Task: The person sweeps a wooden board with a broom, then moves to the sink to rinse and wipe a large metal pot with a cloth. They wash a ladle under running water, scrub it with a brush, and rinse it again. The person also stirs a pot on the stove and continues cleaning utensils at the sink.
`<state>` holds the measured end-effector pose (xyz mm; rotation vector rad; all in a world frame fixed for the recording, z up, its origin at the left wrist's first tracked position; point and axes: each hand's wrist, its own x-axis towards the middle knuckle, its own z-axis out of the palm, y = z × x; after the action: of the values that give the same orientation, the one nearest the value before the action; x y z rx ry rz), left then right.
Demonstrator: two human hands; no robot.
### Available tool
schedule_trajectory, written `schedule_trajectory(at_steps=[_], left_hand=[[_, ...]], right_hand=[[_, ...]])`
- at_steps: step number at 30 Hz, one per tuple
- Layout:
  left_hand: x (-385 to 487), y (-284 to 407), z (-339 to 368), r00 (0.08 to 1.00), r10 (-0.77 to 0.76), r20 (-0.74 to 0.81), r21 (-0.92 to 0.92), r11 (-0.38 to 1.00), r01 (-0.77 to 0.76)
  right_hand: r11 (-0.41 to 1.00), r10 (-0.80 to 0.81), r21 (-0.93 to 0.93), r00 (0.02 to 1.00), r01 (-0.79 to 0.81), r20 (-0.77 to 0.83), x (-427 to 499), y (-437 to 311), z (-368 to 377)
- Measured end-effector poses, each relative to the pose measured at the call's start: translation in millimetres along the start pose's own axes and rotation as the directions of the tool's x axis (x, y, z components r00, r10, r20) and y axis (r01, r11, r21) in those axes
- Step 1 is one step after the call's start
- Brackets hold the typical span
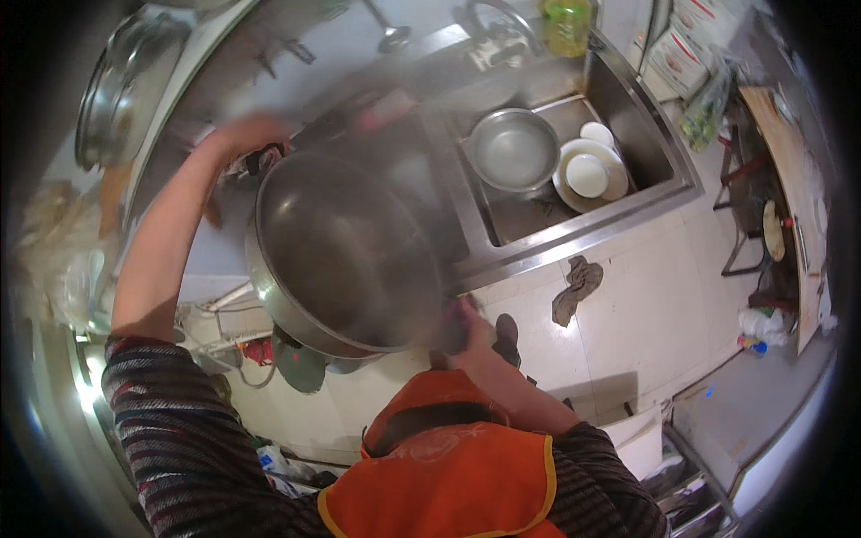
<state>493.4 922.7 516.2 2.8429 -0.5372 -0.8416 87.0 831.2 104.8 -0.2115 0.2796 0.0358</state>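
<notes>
A large, deep metal pan [346,252] hangs tilted between my two hands, in front of the sink unit, with haze like steam over it. My left hand [259,138] grips its far left side through a dark cloth at the handle. On the near right side my right hand [467,329] is closed around the other handle, blurred and partly covered by a dark cloth or grip. To the right, the stainless steel sink [538,245] holds a round metal bowl [514,149] and several white bowls [587,175].
A faucet [504,33] and a bottle of yellow-green liquid [566,27] stand behind the sink. A ladle [393,37] lies at the back. A crumpled dark rag [577,289] lies on the tiled floor. At the right are a wooden board [780,168] and a folding metal frame [736,202].
</notes>
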Motion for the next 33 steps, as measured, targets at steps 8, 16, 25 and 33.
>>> schedule_trajectory(at_steps=[8,16,25,33], left_hand=[[-185,-83,25,0.948,-0.108,-0.298,-0.408,0.913,-0.024],[-320,-251,117,0.843,-0.352,-0.407,-0.753,0.651,-0.092],[-320,-371,236,0.814,-0.315,-0.489,-0.840,0.423,-0.341],[-292,-411,265,0.794,-0.435,-0.425,-0.904,0.254,-0.345]], right_hand=[[0.965,0.212,0.203,0.949,-0.165,-0.235,-36,-48,95],[0.950,0.150,-0.246,0.971,-0.193,-0.184,-92,16,175],[0.807,-0.109,-0.590,0.971,-0.040,-0.214,-85,72,187],[0.693,-0.251,-0.718,0.956,0.069,-0.150,-64,81,193]])
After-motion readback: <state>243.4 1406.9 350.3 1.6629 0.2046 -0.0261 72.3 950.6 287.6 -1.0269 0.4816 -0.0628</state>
